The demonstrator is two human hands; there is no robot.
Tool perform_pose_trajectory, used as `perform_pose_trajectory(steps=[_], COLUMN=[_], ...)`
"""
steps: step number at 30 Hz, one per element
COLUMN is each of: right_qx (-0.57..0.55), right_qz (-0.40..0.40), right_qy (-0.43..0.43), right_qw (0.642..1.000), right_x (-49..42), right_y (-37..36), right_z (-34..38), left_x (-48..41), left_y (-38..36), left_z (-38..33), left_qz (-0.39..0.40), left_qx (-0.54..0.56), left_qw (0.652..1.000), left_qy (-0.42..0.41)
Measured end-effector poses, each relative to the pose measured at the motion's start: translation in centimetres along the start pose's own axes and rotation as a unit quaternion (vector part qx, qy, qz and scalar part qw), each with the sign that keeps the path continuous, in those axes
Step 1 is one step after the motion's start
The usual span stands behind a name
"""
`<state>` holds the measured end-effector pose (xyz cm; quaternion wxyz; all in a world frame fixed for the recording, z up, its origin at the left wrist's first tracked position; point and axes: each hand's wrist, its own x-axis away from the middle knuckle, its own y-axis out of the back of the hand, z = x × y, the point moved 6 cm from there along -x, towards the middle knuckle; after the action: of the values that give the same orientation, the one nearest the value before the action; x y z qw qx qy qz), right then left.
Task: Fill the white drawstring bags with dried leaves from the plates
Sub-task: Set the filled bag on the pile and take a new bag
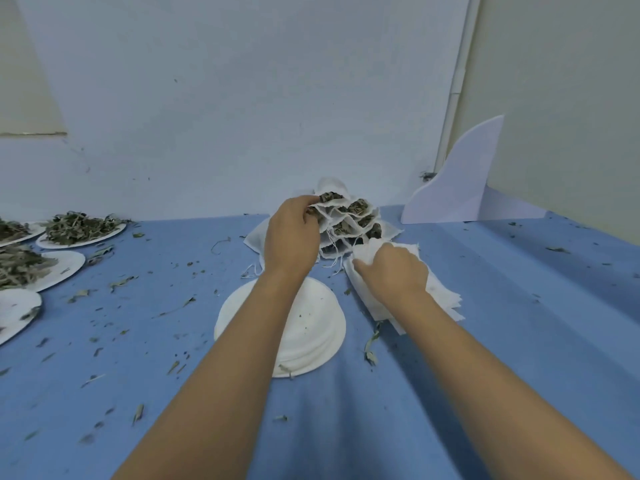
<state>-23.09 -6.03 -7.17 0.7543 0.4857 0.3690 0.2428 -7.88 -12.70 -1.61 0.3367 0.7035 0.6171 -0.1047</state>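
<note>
Head view. The left hand [292,233] is up in the middle of the frame, at the top of a pile of full bags [356,220]. Its fingers are curled round 1 full bag [329,199], the top one, which has dark bits showing at its mouth. I think it is putting this bag on the pile.

The right hand [394,268] is just to the right and a bit lower, on a stack of empty bags [440,296]. Its thumb and fingers are bent and pinch the top empty bag [369,249], which is crumpled. The stack runs long from upper left to lower right, and the hand is at its upper left end.

Under the left arm sits a stack of bare plates [311,327] with only crumbs on it.

The leaf plates [104,238] are at the far left of the frame, heaped with dried leaves [72,225]. They are well apart from both hands, and the left hand is the nearer 1. So I think the new bag must go left to the leaves, or a leaf plate must come to the middle.

Small leaf bits lie all over the blue table [519,341].
</note>
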Motion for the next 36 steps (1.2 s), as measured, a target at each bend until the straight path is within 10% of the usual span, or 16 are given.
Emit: perform_pose_trajectory(steps=[9,14,23,30,36], right_qx=[-0.026,-0.144,-0.604,-0.568,-0.501], right_qz=[0.053,-0.084,-0.138,-0.121,-0.176], right_qy=[-0.008,0.012,0.053,0.038,0.084], right_qw=[0.998,0.986,0.783,0.813,0.843], right_x=[2.9,3.9,6.2,6.4,7.5], right_y=[-0.9,0.7,4.9,4.3,4.9], right_z=[-0.5,-0.7,4.5,5.8,7.2], left_x=[5.0,6.7,7.4,6.9,7.0], left_y=[0.9,2.1,4.8,7.6,10.8], left_z=[1.8,3.0,3.5,2.6,3.5], left_qz=[-0.02,-0.036,-0.011,-0.035,-0.236], left_qx=[0.106,0.147,0.267,0.155,0.108], left_qw=[0.984,0.974,0.948,0.983,0.953], left_qy=[0.141,0.171,0.17,0.091,0.155])
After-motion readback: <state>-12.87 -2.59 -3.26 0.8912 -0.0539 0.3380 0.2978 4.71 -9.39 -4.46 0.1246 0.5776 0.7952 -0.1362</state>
